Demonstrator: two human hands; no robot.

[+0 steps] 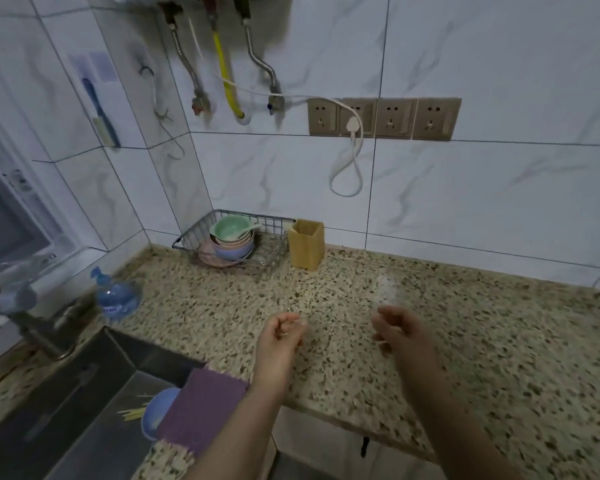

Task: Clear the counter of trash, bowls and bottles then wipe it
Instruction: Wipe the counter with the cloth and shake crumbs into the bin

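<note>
Both my hands hover over the speckled granite counter (499, 341). My left hand (279, 336) has its fingers curled in, and nothing clear shows inside them. My right hand (400, 329) pinches a blurred, see-through scrap of plastic (387, 289) that sticks up from its fingers. A blue plastic bottle (116, 297) lies on the counter at the left, by the sink (84, 393). A purple cloth (201, 410) hangs over the sink's edge. In the sink sit a blue bowl (155, 415) and some thin yellow sticks (134, 412).
A wire dish rack (274, 251) with stacked pastel bowls stands in the back corner, a yellow utensil holder (307, 244) beside it. The faucet (45, 330) is at the far left. Wall sockets (383, 117) and a dangling white cord are on the tiles.
</note>
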